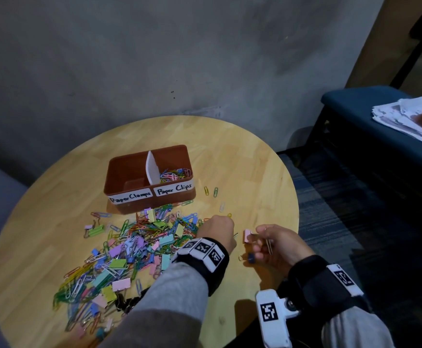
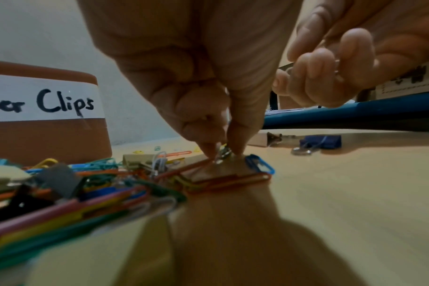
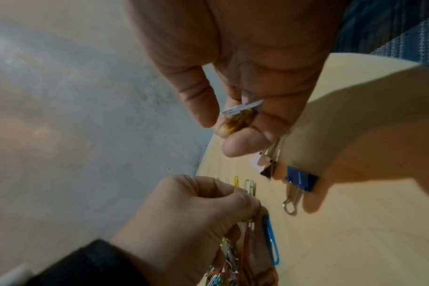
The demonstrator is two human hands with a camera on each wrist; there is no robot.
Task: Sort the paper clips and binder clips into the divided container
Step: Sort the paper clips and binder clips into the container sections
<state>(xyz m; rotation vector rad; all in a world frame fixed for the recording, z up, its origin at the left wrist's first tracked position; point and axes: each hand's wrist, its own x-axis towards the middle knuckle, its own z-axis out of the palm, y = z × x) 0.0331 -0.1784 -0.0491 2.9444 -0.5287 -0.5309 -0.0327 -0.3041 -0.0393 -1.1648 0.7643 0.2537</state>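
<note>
The brown divided container (image 1: 134,172) stands mid-table; its right half, labelled "Paper Clips", holds coloured paper clips (image 1: 176,174). In front lies a mixed pile of paper clips and binder clips (image 1: 129,247). My left hand (image 1: 217,226) is down at the pile's right edge, thumb and finger pinching a small silver clip (image 2: 222,152) over orange and blue paper clips. My right hand (image 1: 267,243) hovers to the right, fingers curled round a few paper clips (image 3: 240,116). A pink binder clip (image 1: 247,236) and a blue binder clip (image 1: 251,257) lie on the table beside it.
Loose paper clips (image 1: 211,191) lie right of the container. The left compartment, labelled "Paper Clamps" (image 1: 129,197), looks bare inside. The round table's edge (image 1: 296,197) is close on the right. A blue bench with papers (image 1: 405,116) stands beyond.
</note>
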